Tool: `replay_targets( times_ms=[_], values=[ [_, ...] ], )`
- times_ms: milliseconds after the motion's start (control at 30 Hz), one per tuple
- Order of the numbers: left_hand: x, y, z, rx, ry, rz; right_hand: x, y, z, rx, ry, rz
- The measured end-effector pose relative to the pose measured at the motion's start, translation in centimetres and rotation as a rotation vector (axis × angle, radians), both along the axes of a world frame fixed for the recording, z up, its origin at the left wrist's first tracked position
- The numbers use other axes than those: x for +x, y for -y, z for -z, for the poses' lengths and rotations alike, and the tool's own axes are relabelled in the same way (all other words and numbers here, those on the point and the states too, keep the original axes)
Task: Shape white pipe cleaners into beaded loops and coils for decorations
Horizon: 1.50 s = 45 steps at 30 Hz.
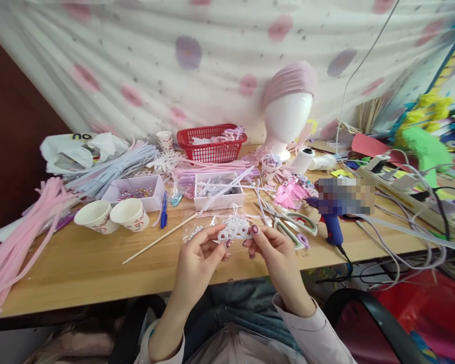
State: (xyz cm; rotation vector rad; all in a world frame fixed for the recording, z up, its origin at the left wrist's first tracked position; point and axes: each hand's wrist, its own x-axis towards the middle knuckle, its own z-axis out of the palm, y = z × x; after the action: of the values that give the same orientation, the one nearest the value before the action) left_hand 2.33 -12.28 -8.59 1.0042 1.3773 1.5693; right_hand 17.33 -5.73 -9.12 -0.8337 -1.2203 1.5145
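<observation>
Between my two hands, above the table's front edge, is a small white tiara-like ornament [235, 230] with pearl beads on top and curled loops along its lower edge. My left hand [202, 250] pinches its left end between thumb and fingers. The right end is gripped by my right hand [271, 247], thumb on top. Just behind it lies a clear plastic bag [191, 230] with pearl beads. Close to my right hand are scissors [291, 222] with pale green handles and a small purple ring [303, 241].
Two paper cups [129, 215], a blue pen [164, 210] and a wooden stick [159, 238] lie to the left. Behind stand bead boxes [218, 202], a red basket [212, 151] and a white mannequin head [288, 116]. A blue glue gun [332, 230] and cables are on the right.
</observation>
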Motion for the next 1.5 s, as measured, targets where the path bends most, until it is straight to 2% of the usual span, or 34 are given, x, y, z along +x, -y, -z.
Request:
replay_targets(
  times_ms=[133, 300, 433, 667, 867, 1067, 1167, 1300, 1500],
  values=[
    [0.1, -0.1, -0.4, -0.001, 0.037, 0.027, 0.0, 0.1, -0.2, 0.093, 0.081, -0.013],
    [0.2, -0.6, -0.4, -0.019, 0.041, 0.026, -0.3, 0.0, 0.0, 0.094, 0.032, -0.066],
    [0.4, -0.9, -0.2, 0.004, 0.023, 0.079, -0.4, 0.1, -0.1, 0.108, 0.069, -0.148],
    [0.9, -0.5, -0.1, -0.017, 0.021, 0.111, -0.8, 0.6, 0.1, 0.111, 0.032, 0.023],
    [0.4, -0.3, -0.7, -0.050, 0.084, 0.194, 0.0, 0.3, -0.3, 0.113, 0.095, -0.080],
    [0.4, -0.3, -0.9, -0.026, 0.063, 0.145, 0.3, -0.1, -0.4, 0.061, 0.062, -0.149],
    [0.5, -0.4, -0.7, 0.008, 0.028, 0.119, 0.1, 0.1, -0.1, 0.083, 0.098, -0.165],
    [0.7, -0.4, -0.3, 0.002, 0.138, 0.051, -0.2, 0.2, -0.1, 0.123, 0.152, -0.189],
    [1.4, -0.1, 0.7, 0.114, 0.245, -0.162, -0.2, 0.4, -0.5, 0.141, 0.153, -0.234]
  ],
)
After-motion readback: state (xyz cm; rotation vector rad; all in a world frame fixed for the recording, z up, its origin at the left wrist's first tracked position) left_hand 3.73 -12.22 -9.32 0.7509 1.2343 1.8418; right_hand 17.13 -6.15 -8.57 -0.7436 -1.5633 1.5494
